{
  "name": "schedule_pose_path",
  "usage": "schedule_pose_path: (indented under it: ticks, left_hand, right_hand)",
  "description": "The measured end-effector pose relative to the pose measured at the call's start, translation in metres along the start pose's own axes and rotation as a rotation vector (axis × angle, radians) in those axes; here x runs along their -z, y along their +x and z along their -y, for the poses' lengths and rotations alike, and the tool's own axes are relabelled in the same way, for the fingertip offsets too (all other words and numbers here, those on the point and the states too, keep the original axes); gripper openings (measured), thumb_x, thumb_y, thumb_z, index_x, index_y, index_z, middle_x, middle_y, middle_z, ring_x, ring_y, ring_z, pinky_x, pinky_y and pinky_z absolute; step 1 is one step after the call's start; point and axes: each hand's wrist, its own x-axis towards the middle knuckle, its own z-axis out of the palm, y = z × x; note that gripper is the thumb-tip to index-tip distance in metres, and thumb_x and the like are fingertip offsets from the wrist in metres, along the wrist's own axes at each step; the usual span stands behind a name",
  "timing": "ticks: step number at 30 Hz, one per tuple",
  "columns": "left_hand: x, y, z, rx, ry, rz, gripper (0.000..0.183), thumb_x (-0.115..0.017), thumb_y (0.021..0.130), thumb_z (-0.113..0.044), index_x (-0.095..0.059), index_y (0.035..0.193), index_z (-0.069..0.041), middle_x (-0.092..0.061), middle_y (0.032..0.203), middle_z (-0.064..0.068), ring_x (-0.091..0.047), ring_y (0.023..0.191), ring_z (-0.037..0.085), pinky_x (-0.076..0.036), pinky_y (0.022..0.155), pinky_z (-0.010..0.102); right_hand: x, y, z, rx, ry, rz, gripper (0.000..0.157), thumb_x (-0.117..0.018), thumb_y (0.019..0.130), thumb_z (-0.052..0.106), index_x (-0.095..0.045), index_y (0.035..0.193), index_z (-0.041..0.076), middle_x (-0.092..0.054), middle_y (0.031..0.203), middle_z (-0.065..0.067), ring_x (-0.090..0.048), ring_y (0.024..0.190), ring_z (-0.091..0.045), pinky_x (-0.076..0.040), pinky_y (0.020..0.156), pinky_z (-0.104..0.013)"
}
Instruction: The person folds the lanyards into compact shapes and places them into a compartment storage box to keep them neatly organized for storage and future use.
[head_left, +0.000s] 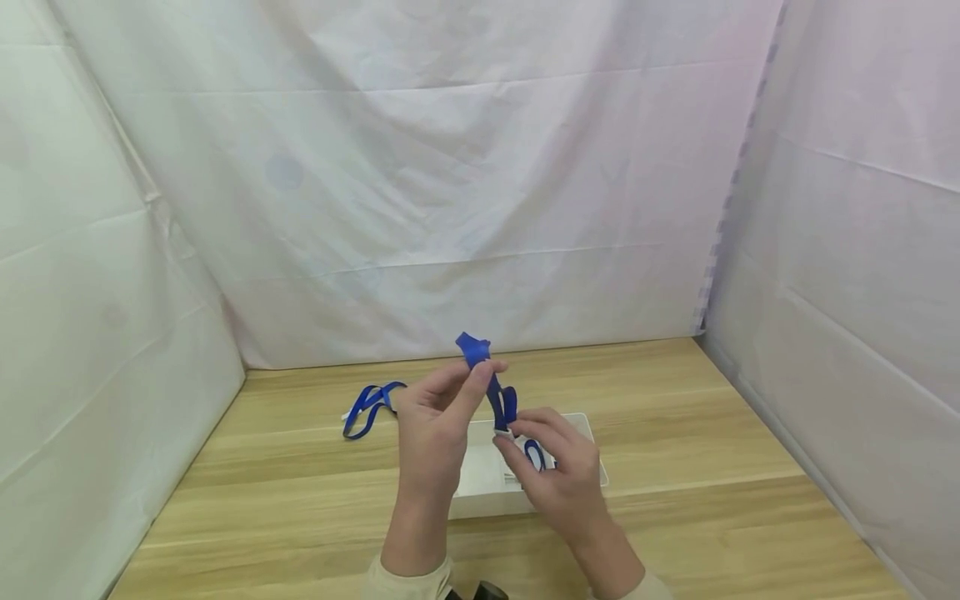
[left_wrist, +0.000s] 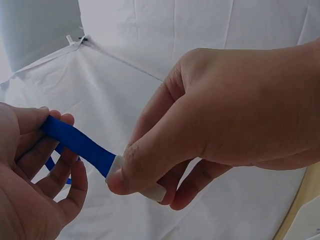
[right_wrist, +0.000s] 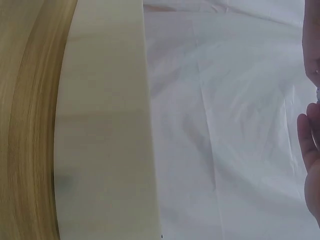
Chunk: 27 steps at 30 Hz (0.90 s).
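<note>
A blue lanyard [head_left: 474,350] runs between the two hands above the box. My left hand [head_left: 435,425] pinches its flat strap between thumb and fingers, with a short folded end standing up past the fingertips. Lower down, my right hand [head_left: 558,467] pinches a white clip [head_left: 503,433] at the strap's other end. In the left wrist view the strap [left_wrist: 80,142] stretches straight from the left fingers to the white clip [left_wrist: 115,167] under the right thumb. Only parts of hands show at the right edge of the right wrist view.
Below the hands stands a shallow white box [head_left: 487,505], with a blue loop [head_left: 527,450] inside it. Another blue lanyard [head_left: 348,427] lies loosely looped on the wooden table [head_left: 675,400], left of the box. White cloth [head_left: 480,167] hangs around the back and sides.
</note>
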Motion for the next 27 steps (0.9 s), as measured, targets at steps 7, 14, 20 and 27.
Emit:
schedule_pose_path:
  ticks: [7, 14, 20, 27]
  left_hand:
    - [0.003, 0.000, 0.002, 0.000, 0.006, -0.043, 0.017, -0.069, 0.103, -0.009, -0.081, 0.106, 0.002, -0.082, 0.111, 0.014, -0.069, 0.128, 0.024, -0.050, 0.114, 0.049]
    - [0.009, 0.005, 0.007, 0.081, 0.020, -0.144, 0.023, -0.068, 0.105, -0.020, -0.080, 0.107, -0.001, -0.083, 0.107, 0.003, -0.068, 0.123, 0.022, -0.046, 0.113, 0.050]
    - [0.020, 0.012, 0.011, 0.122, 0.045, -0.261, 0.027, -0.067, 0.107, -0.026, -0.079, 0.110, -0.002, -0.082, 0.103, 0.000, -0.070, 0.109, 0.022, -0.055, 0.098, 0.032]
    - [0.033, 0.017, 0.011, 0.150, -0.001, -0.342, 0.020, -0.065, 0.108, -0.018, -0.074, 0.116, -0.002, -0.080, 0.103, 0.002, -0.074, 0.099, 0.017, -0.060, 0.091, 0.025]
  right_hand:
    - [0.009, -0.002, -0.001, -0.088, 0.152, 0.069, 0.024, -0.082, 0.081, -0.015, -0.078, 0.099, 0.001, -0.076, 0.091, -0.014, -0.073, 0.082, -0.017, -0.060, 0.076, -0.017]
    - [0.024, -0.001, -0.004, -0.223, 0.212, 0.255, 0.028, -0.077, 0.086, -0.016, -0.076, 0.099, 0.009, -0.073, 0.085, -0.005, -0.063, 0.076, -0.012, -0.054, 0.064, -0.021]
    - [0.035, 0.002, -0.003, -0.342, 0.225, 0.414, 0.016, -0.075, 0.095, -0.003, -0.078, 0.101, 0.012, -0.073, 0.085, -0.003, -0.061, 0.075, -0.009, -0.055, 0.063, -0.025]
    - [0.043, 0.001, -0.007, -0.434, 0.219, 0.493, 0.013, -0.073, 0.099, 0.003, -0.077, 0.108, 0.012, -0.075, 0.086, -0.005, -0.066, 0.076, -0.010, -0.062, 0.070, -0.028]
